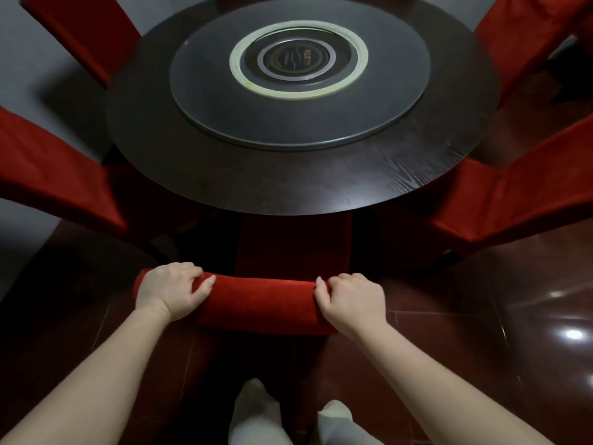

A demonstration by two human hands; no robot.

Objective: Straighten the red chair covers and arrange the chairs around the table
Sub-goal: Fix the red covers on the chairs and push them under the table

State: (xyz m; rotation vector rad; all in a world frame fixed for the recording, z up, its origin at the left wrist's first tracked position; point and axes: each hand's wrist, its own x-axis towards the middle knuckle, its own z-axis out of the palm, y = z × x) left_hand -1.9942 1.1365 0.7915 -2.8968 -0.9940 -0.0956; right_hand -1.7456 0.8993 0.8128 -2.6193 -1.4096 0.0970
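Right below me stands a chair in a red cover [261,300], its seat pushed under the round dark wooden table [288,191]. My left hand [171,289] grips the left end of the chair's top edge. My right hand [351,300] grips the right end, fingers curled over the fabric. Between my hands the cover lies smooth. Other red-covered chairs ring the table: one at near left [54,175], one at far left [86,36], one at near right [513,194], one at far right [526,36].
A grey turntable [298,123] with a round centre piece lies on the table. The floor is glossy dark red tile [513,316] with light reflections at right. My legs in pale trousers [256,415] stand just behind the chair.
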